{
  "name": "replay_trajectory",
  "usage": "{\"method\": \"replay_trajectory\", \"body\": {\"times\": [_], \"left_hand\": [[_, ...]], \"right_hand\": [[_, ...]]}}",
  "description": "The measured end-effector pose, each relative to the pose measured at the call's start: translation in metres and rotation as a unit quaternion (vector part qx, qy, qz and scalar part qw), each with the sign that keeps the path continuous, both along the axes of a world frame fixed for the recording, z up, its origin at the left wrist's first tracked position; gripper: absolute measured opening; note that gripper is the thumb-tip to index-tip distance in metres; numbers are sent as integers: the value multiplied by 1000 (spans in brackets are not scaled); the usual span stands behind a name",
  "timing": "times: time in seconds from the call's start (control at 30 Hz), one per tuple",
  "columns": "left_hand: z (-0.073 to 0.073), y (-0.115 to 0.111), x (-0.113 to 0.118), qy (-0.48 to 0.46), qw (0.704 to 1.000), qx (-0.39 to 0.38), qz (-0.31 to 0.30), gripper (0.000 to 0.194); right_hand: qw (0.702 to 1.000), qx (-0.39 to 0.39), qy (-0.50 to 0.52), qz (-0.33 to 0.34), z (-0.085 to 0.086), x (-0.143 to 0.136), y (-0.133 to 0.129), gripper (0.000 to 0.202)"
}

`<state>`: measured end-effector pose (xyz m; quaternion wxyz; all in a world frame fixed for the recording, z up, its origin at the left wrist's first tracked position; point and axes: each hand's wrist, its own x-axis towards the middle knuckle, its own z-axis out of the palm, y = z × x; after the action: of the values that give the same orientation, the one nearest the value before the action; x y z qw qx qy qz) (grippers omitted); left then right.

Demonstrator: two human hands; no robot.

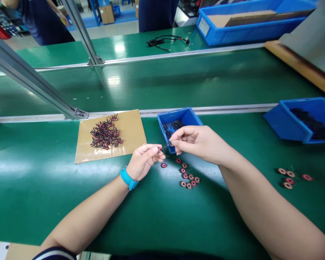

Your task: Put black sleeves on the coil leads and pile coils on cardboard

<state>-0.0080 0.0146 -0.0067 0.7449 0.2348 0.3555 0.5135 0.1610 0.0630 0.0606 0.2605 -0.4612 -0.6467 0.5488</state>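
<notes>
My left hand (144,161), with a turquoise band at the wrist, pinches a small wound ring coil (159,149), mostly covered by the fingers. Thin wire leads stick out of it toward the right. My right hand (199,142) pinches a short black sleeve (169,143) at the end of one lead; whether the wire is inside it I cannot tell. Just behind the fingers stands a small blue bin (193,117) holding many black sleeves (173,125). Several red and copper ring coils (185,176) lie on the green table below my hands.
On the left, a cardboard sheet (132,133) bears a heap of coils with black-sleeved leads (105,133). At right are loose coils (288,180) and a blue bin (287,122) of dark parts. A metal frame post (43,83) rises at left; people stand beyond the far bench.
</notes>
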Motion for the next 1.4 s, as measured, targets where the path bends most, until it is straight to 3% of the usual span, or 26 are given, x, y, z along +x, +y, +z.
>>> {"method": "replay_trajectory", "body": {"times": [0.53, 0.77, 0.93, 1.07, 1.27, 1.4], "left_hand": [[-2, 0, 2, 31, 999, 16, 6, 28], [0, 0, 4, 32, 999, 3, 9, 29], [0, 1, 4, -4, 1000, -4, 8, 27], [0, 1, 3, -29, 999, -15, 9, 26], [0, 1, 2, -37, 999, -17, 10, 24], [0, 1, 2, -38, 999, -15, 9, 23]], "right_hand": [[999, -6, 18, 44, -4, 1, -4, 6], [992, 116, -32, 46, -7, 3, -4, 19], [994, 112, -8, 4, -8, 6, 0, 35], [989, 142, -33, -26, -10, 8, 1, 30], [967, 238, -83, 24, -10, 10, -1, 32], [964, 249, -92, 36, -12, 13, -1, 35]]}}
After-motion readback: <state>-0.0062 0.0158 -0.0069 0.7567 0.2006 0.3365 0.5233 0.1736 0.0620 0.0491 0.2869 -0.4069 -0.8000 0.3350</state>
